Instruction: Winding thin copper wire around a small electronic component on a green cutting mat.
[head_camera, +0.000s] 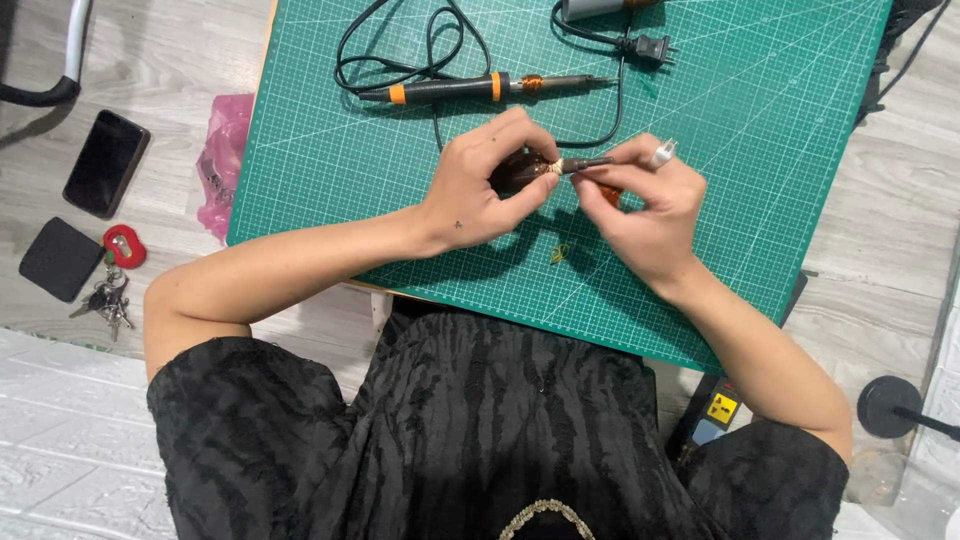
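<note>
My left hand (487, 185) grips the dark handle of a small soldering iron (522, 172) above the green cutting mat (760, 130). My right hand (645, 200) pinches the iron's thin metal tip (590, 162) between finger and thumb and also holds a small white piece (662, 154) and something orange under the palm. The two hands meet at the coil near the tip. A second soldering iron (470, 89), black with orange bands, lies on the mat just beyond the hands, its cord looped behind it.
A black plug (650, 48) lies on the mat's far side. A small yellow wire scrap (558, 254) sits on the mat near me. On the floor at left are a phone (105, 162), a pink bag (222, 160), a black pad (60, 259) and keys (110, 295). A power strip (715, 412) lies at my right.
</note>
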